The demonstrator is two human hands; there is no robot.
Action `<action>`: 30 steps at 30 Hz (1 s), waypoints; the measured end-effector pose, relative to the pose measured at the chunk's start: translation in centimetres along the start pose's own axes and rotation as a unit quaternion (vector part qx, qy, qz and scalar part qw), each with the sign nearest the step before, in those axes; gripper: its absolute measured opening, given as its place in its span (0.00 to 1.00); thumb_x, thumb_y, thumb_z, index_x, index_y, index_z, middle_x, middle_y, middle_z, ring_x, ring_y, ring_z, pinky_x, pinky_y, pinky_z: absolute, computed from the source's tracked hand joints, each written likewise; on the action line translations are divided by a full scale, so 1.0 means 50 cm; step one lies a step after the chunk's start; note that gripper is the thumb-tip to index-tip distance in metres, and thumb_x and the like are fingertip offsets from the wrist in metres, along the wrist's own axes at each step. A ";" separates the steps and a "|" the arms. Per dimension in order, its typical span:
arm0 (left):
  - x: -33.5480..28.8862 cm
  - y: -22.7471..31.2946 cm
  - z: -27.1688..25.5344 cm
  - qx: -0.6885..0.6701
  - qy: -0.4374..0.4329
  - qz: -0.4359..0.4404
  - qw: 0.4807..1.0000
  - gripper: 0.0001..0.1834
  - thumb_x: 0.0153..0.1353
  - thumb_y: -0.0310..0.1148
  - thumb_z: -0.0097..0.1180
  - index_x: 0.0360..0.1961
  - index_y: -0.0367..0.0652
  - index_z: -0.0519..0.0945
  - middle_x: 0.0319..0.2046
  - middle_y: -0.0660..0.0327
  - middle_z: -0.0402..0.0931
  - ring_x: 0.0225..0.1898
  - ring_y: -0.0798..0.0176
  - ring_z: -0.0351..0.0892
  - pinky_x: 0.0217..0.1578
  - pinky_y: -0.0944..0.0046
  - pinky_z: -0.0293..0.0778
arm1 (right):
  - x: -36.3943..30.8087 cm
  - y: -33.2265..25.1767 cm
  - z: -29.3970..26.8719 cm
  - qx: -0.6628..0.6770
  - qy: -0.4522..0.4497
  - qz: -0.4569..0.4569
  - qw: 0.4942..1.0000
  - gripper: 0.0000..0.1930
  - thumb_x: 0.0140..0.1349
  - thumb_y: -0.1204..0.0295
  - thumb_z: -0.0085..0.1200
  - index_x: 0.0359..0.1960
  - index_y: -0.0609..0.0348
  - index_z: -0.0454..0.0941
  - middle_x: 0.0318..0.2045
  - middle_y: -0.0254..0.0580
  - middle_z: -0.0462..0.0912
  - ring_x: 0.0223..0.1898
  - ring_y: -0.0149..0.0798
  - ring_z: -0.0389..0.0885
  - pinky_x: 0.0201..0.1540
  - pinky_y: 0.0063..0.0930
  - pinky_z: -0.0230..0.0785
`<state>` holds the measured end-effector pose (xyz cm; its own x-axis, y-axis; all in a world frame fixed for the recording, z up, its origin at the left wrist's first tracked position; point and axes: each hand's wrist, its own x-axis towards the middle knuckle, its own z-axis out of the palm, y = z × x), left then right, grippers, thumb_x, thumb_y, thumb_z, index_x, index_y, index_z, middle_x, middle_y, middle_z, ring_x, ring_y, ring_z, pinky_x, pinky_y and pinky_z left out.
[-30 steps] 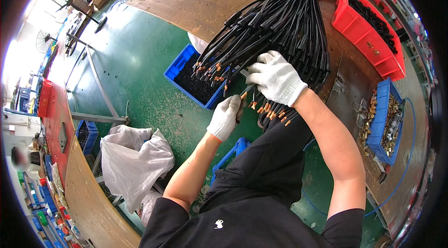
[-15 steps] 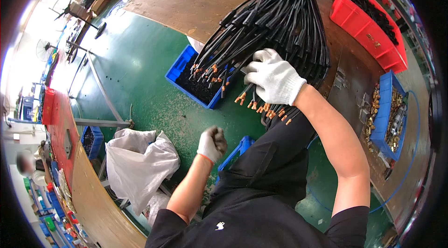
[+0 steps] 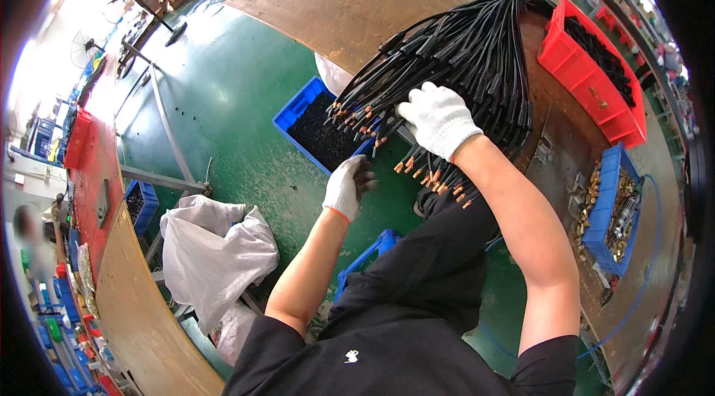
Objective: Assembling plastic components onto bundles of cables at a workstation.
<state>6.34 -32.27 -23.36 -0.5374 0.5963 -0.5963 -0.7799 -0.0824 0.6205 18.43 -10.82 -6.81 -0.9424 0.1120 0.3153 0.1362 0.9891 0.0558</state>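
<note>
A big bundle of black cables (image 3: 477,53) with bare copper ends fans out over the table's near edge. My right hand (image 3: 439,120), in a white knit glove, lies at the bundle's lower left with its fingers bent around some cables near their ends. Which cables it grips is partly hidden. My left hand (image 3: 348,186), gloved too with dark-stained fingertips, is apart from the bundle, below a blue bin (image 3: 299,104) of small black pieces. Its fingers are curled, and anything inside them cannot be made out.
On the brown table (image 3: 335,1) a red bin (image 3: 588,79) of black parts stands beyond the bundle. At the right is a blue bin (image 3: 602,206) with brass and metal pieces. A white sack (image 3: 216,254) sits left on the green floor, and another person (image 3: 37,247) is at far left.
My left hand has risen toward the blue bin and the cable ends. My right hand stays at the cables. The whole view has shifted slightly, with the bundle lower in it.
</note>
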 end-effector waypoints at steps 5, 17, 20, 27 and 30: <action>-0.090 0.001 0.069 0.152 -0.096 0.052 0.982 0.19 0.79 0.44 0.51 0.58 0.41 0.82 0.38 0.64 0.80 0.32 0.69 0.77 0.32 0.65 0.75 | -0.039 0.048 -0.014 0.050 -0.023 -0.075 0.996 0.07 0.54 0.65 0.63 0.33 0.50 0.82 0.34 0.39 0.82 0.43 0.47 0.81 0.45 0.43 0.77; -0.164 0.077 0.188 0.338 -0.165 0.028 0.926 0.24 0.78 0.54 0.50 0.32 0.47 0.77 0.21 0.72 0.66 0.22 0.75 0.63 0.24 0.70 0.60 | -0.045 0.039 -0.016 0.065 -0.009 -0.072 0.995 0.06 0.54 0.66 0.63 0.32 0.50 0.83 0.34 0.39 0.82 0.43 0.47 0.81 0.47 0.43 0.76; -0.191 0.069 0.179 0.386 -0.164 0.050 0.907 0.26 0.79 0.55 0.49 0.29 0.46 0.76 0.21 0.72 0.66 0.23 0.74 0.63 0.24 0.70 0.60 | -0.054 0.044 -0.009 0.084 0.003 -0.059 0.995 0.05 0.52 0.67 0.63 0.30 0.50 0.83 0.34 0.39 0.82 0.43 0.46 0.81 0.47 0.42 0.76; -0.174 0.046 0.069 0.117 -0.114 0.002 0.987 0.15 0.73 0.44 0.53 0.40 0.43 0.82 0.30 0.65 0.79 0.29 0.67 0.75 0.29 0.64 0.69 | -0.041 0.027 -0.031 0.083 0.020 -0.068 0.994 0.05 0.49 0.68 0.62 0.26 0.53 0.81 0.33 0.41 0.82 0.44 0.48 0.81 0.48 0.42 0.74; -0.154 0.085 0.134 0.104 -0.093 0.000 0.990 0.18 0.77 0.48 0.50 0.47 0.45 0.83 0.33 0.68 0.78 0.31 0.69 0.74 0.29 0.65 0.66 | -0.054 0.032 -0.039 0.093 0.110 -0.110 0.983 0.05 0.49 0.69 0.62 0.26 0.55 0.81 0.33 0.42 0.82 0.43 0.49 0.80 0.48 0.42 0.75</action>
<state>9.34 -31.88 -12.73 -0.4545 0.7344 -0.5041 -0.6864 0.0719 0.7236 21.80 -9.73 -5.73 -0.8513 -0.1104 0.5130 -0.1421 0.9896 -0.0229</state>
